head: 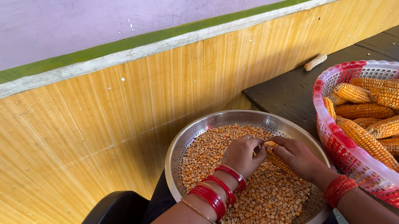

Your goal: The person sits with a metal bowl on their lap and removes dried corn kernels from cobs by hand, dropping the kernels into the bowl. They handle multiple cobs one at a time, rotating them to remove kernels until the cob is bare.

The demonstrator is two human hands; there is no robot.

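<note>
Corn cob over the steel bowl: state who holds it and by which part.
Both hands hold the corn cob: left hand at its upper end, right hand around its middle.

A shiny perforated steel colander [184, 150], a glossy red-and-white plastic basket [342, 154], and a matt dark wooden platform [286, 93]

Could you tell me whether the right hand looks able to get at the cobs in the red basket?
Probably yes: the basket sits open-topped beside the right hand, nothing between, though that hand grips a cob.

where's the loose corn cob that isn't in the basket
In the head view, upper right: the lone cob lies on the dark table, against the yellow wall, behind the red basket.
</note>
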